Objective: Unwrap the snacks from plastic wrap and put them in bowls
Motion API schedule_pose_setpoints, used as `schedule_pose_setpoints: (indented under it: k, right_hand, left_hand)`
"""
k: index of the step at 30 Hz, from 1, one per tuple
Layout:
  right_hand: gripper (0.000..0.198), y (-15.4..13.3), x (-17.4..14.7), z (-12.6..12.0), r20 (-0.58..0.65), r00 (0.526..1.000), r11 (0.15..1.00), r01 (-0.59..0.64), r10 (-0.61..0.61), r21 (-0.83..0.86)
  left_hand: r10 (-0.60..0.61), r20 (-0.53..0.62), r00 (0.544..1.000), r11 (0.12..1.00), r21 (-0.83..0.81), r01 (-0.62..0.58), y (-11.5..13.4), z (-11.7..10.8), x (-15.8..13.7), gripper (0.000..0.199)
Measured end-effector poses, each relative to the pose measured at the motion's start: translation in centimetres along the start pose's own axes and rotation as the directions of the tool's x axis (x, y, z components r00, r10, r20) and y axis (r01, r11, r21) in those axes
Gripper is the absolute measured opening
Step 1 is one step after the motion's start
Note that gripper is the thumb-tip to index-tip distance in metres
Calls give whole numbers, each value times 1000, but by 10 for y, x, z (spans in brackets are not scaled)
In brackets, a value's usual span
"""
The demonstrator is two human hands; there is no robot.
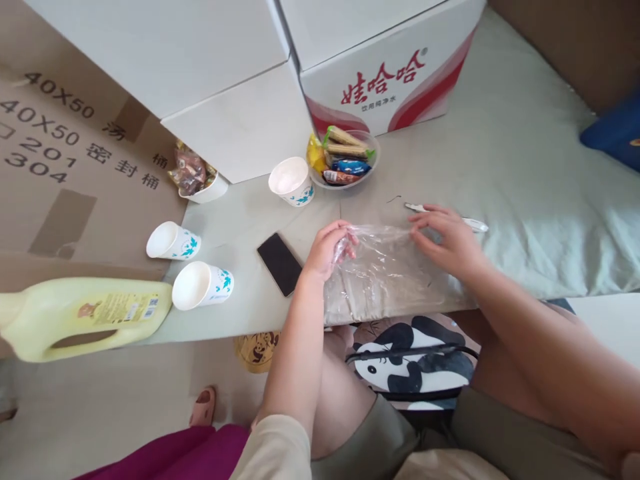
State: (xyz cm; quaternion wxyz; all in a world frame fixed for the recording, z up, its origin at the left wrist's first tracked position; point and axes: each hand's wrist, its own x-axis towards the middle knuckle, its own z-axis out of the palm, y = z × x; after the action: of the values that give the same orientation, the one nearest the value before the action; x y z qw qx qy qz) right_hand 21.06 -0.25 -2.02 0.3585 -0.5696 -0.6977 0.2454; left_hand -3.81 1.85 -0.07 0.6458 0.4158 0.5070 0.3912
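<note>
A clear plastic bag [380, 267] is stretched between my hands over the cloth-covered surface. My left hand [331, 248] grips its upper left edge, fingers curled around the film. At the upper right edge, my right hand [445, 240] pinches the film between thumb and fingers. A white utility knife [473, 225] lies beyond my right hand, its middle hidden by the fingers. Left of the bag rests a dark phone [280, 263], not touched by either hand.
Paper cups [291, 181] stand or lie along the surface. Behind are a bowl of wrapped snacks [345, 160] and a white carton [390, 87]. A yellow jug [100, 313] lies at left beside a brown carton [100, 133]. A panda-print bag [410, 360] sits below the front edge.
</note>
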Motion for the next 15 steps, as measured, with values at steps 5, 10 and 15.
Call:
schedule_pose_setpoints:
  k: [5,10,15]
  right_hand:
    - [26,3,6,-13,-61,938,897,-306,341,320]
    - [46,25,7,-15,-68,895,849,-392,441,354]
    - [55,31,11,-11,-93,917,871,-330,387,364]
  left_hand:
    - [18,6,1000,1000,-7,-18,2,-14,-4,51]
    - [81,214,974,984,140,-113,-2,-20,-12,86]
    - [19,74,997,959,281,-39,-13,-14,-7,46]
